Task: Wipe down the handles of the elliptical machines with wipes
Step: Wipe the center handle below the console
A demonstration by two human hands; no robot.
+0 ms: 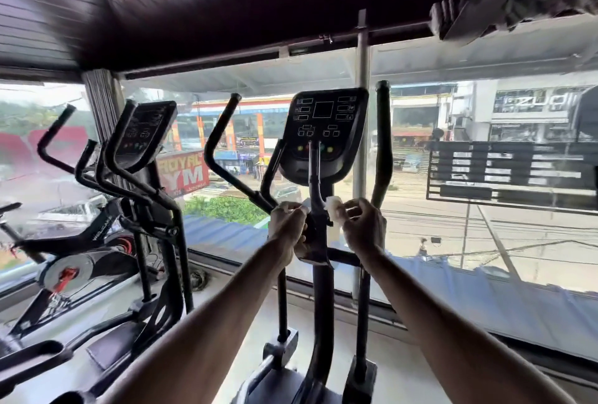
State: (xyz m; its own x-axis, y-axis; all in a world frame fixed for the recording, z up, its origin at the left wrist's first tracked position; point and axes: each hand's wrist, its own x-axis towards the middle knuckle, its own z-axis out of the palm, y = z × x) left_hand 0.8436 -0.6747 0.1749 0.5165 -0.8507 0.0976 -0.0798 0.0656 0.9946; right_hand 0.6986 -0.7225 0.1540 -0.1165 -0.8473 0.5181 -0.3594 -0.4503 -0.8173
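A black elliptical machine with a console (324,131) stands right in front of me. Its long left handle (216,141) and long right handle (382,144) rise on either side. My left hand (286,229) is closed around the inner left grip beside the centre post (315,190), with a bit of white wipe (302,208) showing at its fingers. My right hand (364,229) pinches a white wipe (333,206) against the right side of the centre post.
A second elliptical (139,151) stands to the left, and an exercise bike (74,261) beyond it. A large window (485,209) fills the wall behind the machines. Another person's hand (445,18) grips the bar at the top right.
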